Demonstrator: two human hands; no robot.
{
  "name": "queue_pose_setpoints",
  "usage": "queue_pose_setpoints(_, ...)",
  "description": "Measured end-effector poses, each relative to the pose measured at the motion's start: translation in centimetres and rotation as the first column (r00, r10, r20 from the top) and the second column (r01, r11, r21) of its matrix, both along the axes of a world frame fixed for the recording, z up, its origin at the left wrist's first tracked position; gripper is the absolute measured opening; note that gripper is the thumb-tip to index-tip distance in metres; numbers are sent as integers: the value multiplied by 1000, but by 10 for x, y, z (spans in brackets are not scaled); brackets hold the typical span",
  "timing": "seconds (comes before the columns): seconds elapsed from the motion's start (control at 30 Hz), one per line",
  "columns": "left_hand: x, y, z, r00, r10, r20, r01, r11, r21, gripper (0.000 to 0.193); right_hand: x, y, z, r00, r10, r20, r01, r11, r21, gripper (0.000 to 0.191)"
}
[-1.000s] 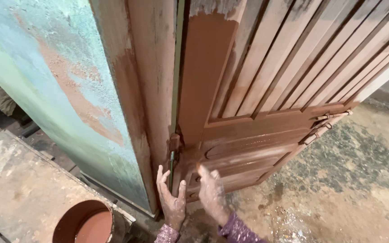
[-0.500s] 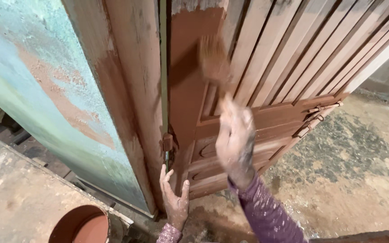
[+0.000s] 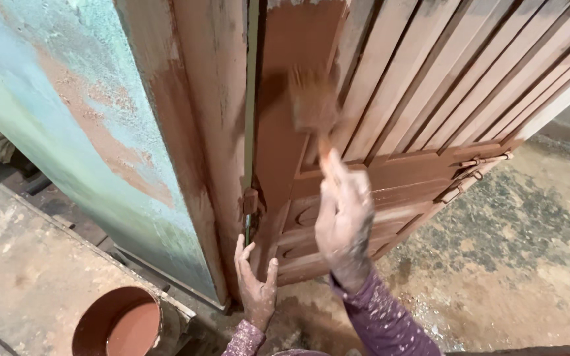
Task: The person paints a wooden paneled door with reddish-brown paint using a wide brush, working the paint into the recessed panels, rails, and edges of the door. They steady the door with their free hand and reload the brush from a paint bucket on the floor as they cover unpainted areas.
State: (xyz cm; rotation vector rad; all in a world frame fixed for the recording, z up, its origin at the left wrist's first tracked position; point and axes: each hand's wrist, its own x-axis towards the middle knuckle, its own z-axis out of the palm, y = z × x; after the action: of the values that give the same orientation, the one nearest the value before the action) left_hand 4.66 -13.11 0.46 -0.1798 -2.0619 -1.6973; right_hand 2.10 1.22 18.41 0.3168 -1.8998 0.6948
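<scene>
One brush (image 3: 313, 105), blurred, meets the brown door (image 3: 390, 132) at upper centre, gripped by the right hand (image 3: 343, 211). The left hand (image 3: 256, 283), fingers spread, rests low against the door's edge. One paint bucket (image 3: 123, 323) sits lower left, cut off.

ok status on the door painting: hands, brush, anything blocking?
Right hand gripping paintbrush, bristles on the door's hinge-side plank. Left hand open, resting near the door's bottom corner. Paint pot lower left. Nothing blocking the brush.
</scene>
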Motion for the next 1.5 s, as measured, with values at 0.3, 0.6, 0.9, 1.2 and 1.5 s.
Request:
queue_pose_setpoints(0.3, -1, -14, -1, 1000, 22, -15, -22, 1000, 1, 54, 10, -20, -62, 965, -27, 259, 37, 999, -35, 43)
queue_pose_setpoints(0.6, 6, -18, -5, 998, 26, 64, -24, 999, -34, 56, 21, -1, -252, 755, 90, 649, 19, 987, -159, 41)
queue_pose_setpoints(0.9, 17, 7, -17, 997, -39, 68, 43, 997, -59, 54, 16, 65, -235, 736, 501, 455, 120, 565, -816, 52)
queue_pose_setpoints(1.2, 17, 46, -6, 988, -65, -142, 60, 997, -37, 48, 20, 63, -238, 731, 618, 290, -104, 521, -847, 49)
queue_pose_setpoints(1.5, 35, 98, 1, 971, -180, -156, 198, 975, 105, 39, 20, 193, -199, 873, 275, 404, 237, 484, -842, 62)
